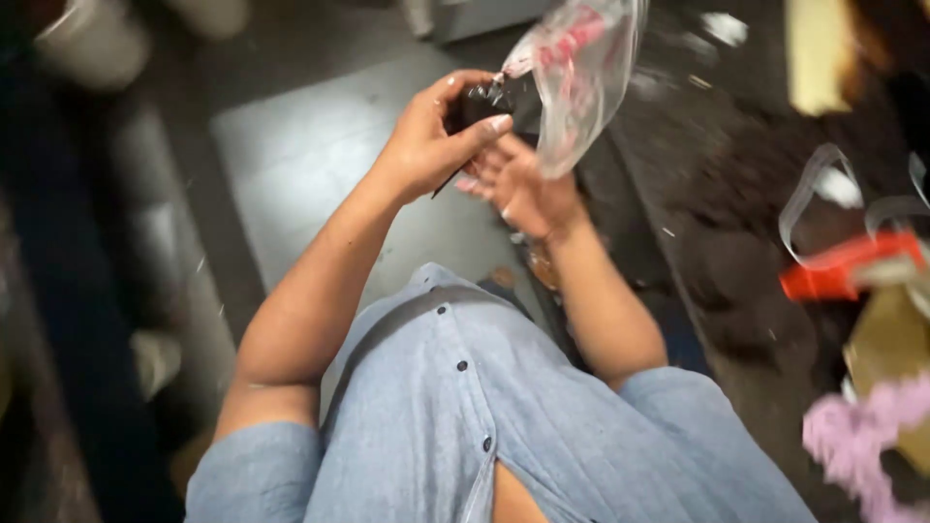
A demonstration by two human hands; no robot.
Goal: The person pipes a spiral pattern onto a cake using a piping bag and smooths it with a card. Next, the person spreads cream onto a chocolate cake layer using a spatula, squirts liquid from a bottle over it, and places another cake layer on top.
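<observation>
Closest to my view is the blue-grey buttoned shirt (504, 426), filling the bottom of the frame, with both bare forearms reaching up and away from it. From here I see the left hand (431, 140) curled shut around a small dark object (481, 102), thumb pressed over its front and fingers wrapped behind; I cannot make out what the object is, as motion blurs it. Just beside it, the right hand (518, 184) sits slightly lower with its palm turned up and fingers loosely spread, partly open. Whether it pinches anything I cannot tell, though its fingertips lie right against the lower edge of a clear plastic bag (581, 73) with red marking. That bag rises from the dark object toward the top of the frame, its mouth seeming to meet the object where the left thumb clamps. My reading is that the left hand steadies the object while the right supports the bag from below, which would explain the cupped, upturned palm.

Both hands hang in the air over a grey floor (300, 155), not resting on anything. Along the right edge runs a dark surface littered with scraps: a red piece (838, 276), clear curled plastic strips (809, 199), something pink and fluffy (857, 436) near the bottom right corner, and a tan flat piece (886, 344) between them.
</observation>
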